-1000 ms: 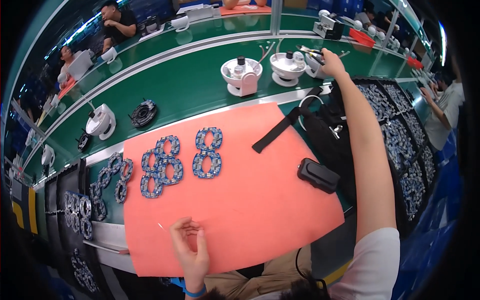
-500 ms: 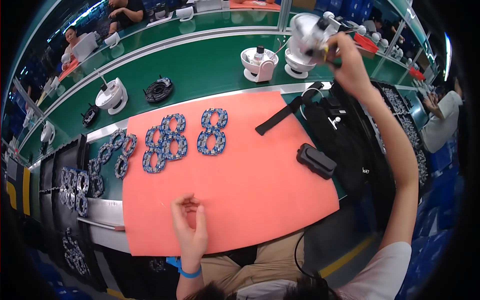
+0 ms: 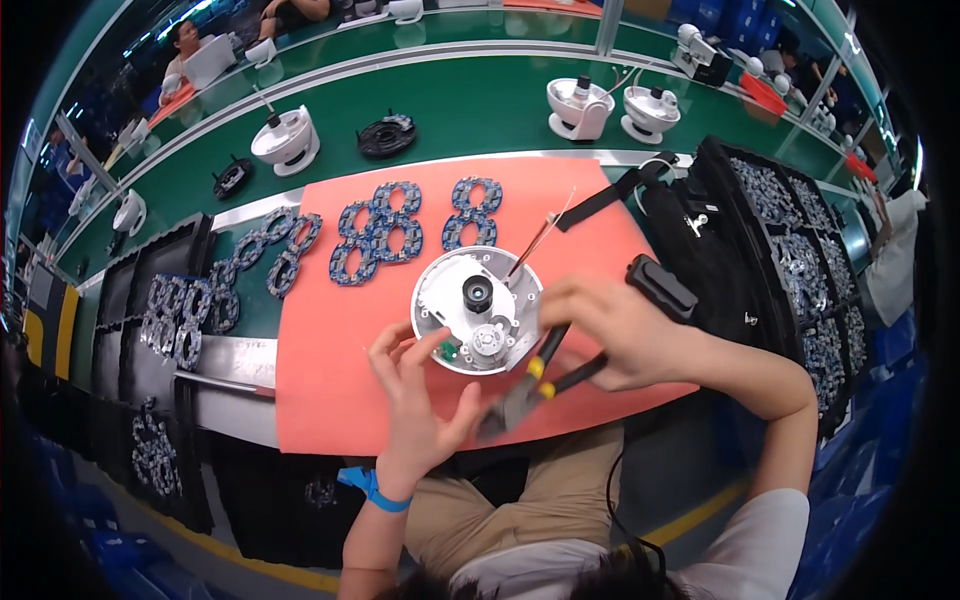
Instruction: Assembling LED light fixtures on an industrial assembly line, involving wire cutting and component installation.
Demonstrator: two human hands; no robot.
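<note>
Left hand (image 3: pixel 415 395) pinches a green board (image 3: pixel 447 351) at the housing (image 3: pixel 478 310) rim; right hand (image 3: pixel 610 330), gripping pliers (image 3: pixel 525 392), steadies it—advisable to keep the housing level while seating.

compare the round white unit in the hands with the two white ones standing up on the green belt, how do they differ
The white unit in the hands lies face up over the orange mat, its lens and inner parts exposed; the two units on the green belt stand upright on their bases. The held one is gripped by the left hand and right hand; the belt pair is untouched. All are round and white.
</note>
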